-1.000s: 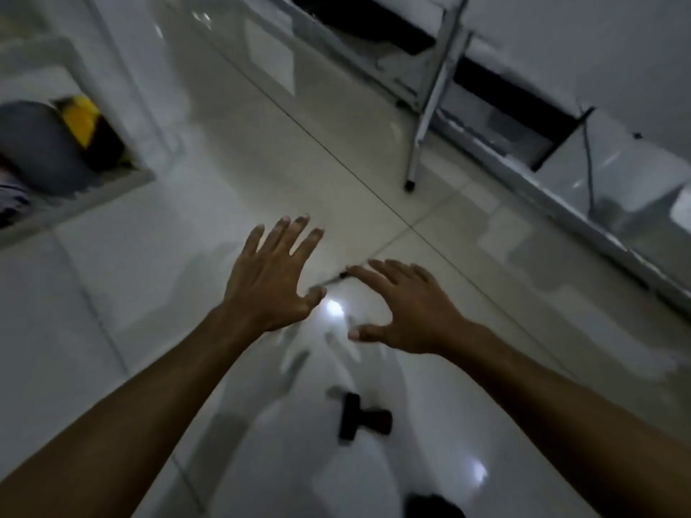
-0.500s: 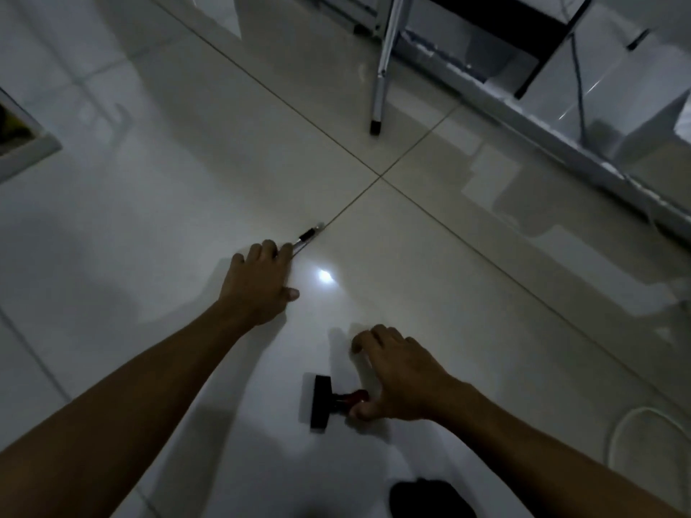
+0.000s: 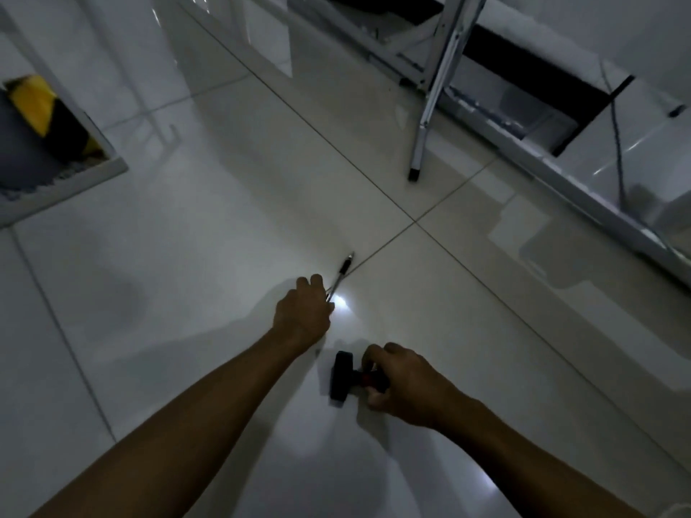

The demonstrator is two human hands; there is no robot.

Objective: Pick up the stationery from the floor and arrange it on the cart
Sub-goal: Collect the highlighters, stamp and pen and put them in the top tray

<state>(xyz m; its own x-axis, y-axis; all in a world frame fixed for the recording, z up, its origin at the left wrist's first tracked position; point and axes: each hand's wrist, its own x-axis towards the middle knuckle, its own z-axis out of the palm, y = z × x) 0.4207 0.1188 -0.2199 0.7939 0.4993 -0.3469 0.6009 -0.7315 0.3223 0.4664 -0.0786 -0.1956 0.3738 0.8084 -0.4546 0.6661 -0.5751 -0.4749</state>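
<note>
Both grasps now closed: left hand (image 3: 303,318) pinches pen (image 3: 342,272), right hand (image 3: 402,383) grips stamp (image 3: 342,375) handle, both previously just touching. Ready to lift off floor (image 3: 187,256).

No readable text, labels, brands or numbers anywhere in view.

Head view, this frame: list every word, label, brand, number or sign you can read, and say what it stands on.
None can be read.
Pen gripped by the left hand: no print legible, too small and dim.
Stamp held by the right hand: dark body, no label visible.
Yellow and black item on the shelf at left: blurred, no text made out.
</note>
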